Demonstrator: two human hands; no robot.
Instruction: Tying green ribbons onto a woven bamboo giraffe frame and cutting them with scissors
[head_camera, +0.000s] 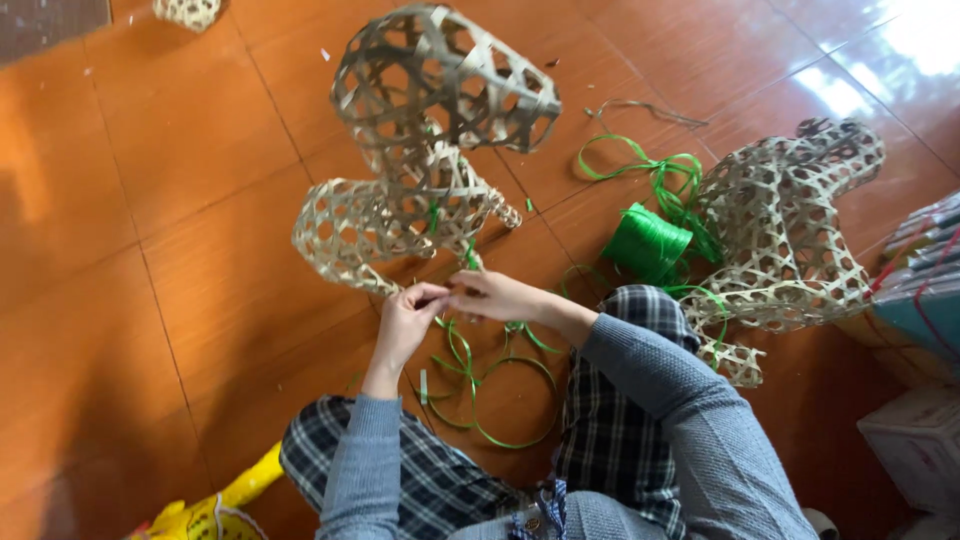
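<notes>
1. Woven frame (400, 215) of pale bamboo strips stands on the orange tiled floor (180, 180), just ahead of the person's knees, with the hands meeting at its lower edge.
2. It looks light and springy, being open lattice with more gaps than strip. I judge it stiff enough to keep its shape but easy to crush or snap if squeezed, so it is best taken where strips cross, or by the thicker rim.
3. Left hand (405, 322) and right hand (497, 296) touch fingertip to fingertip, both pinched narrow on a thin green strap (470, 255) that runs up into the lattice. The strap seems soft, flat and slippery.
4. Loose loops of green strap (500, 400) lie between the plaid-covered knees, and a green roll (648, 243) sits near a second woven frame (785, 230) on the right.
5. Hard to make out: the exact point where the strap meets the frame, which the fingers hide. A yellow object (215, 510) and boxes (925, 440) are cut off at the edges.
</notes>
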